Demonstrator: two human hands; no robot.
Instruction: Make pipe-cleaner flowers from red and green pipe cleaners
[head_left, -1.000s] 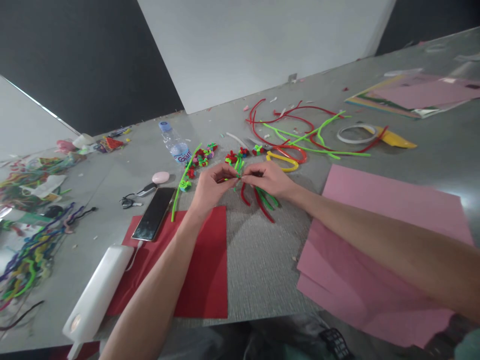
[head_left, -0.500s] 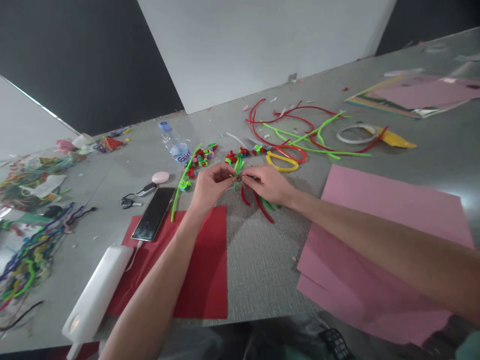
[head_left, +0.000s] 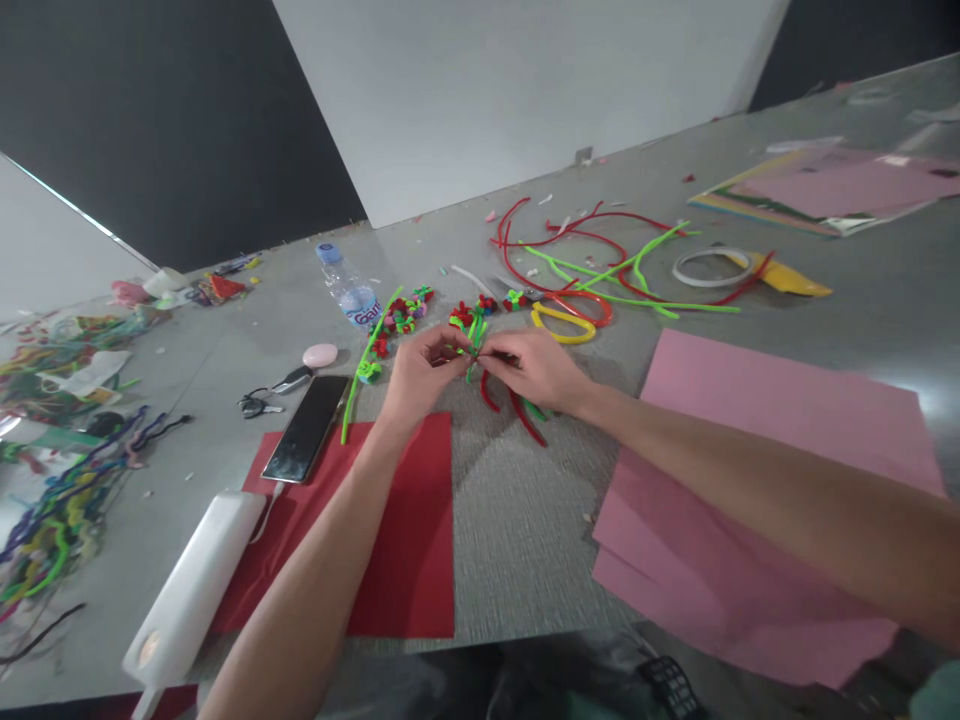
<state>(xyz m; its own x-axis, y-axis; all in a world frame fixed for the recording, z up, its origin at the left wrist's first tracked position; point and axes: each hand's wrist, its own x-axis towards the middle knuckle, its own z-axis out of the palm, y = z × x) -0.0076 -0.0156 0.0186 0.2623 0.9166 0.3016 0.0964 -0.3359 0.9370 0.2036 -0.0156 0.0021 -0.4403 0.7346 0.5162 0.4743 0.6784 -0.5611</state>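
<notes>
My left hand [head_left: 421, 368] and my right hand [head_left: 537, 366] meet above the middle of the table, fingertips pinched together. Between them is a small piece of green pipe cleaner [head_left: 470, 374], mostly covered by the fingers. Just beyond the hands lie little red and green pipe-cleaner flowers [head_left: 462, 317]. More of these flowers [head_left: 402, 316] form a cluster to the left, beside a long green pipe cleaner [head_left: 366, 360]. Under and near my right hand are short red pipe-cleaner pieces [head_left: 528, 418] and some green ones, partly hidden.
Scissors with yellow and red handles [head_left: 564, 322] lie beyond my right hand, near long loose pipe cleaners [head_left: 622, 270] and a tape roll [head_left: 712, 268]. A water bottle [head_left: 349, 290] stands at the left. Pink sheets [head_left: 780, 400], red sheet [head_left: 412, 540], phone [head_left: 307, 428] and power bank [head_left: 196, 585] lie closer.
My fingertips shift slightly around the small green piece, and my right hand moves a touch left. Everything else on the table stays put.
</notes>
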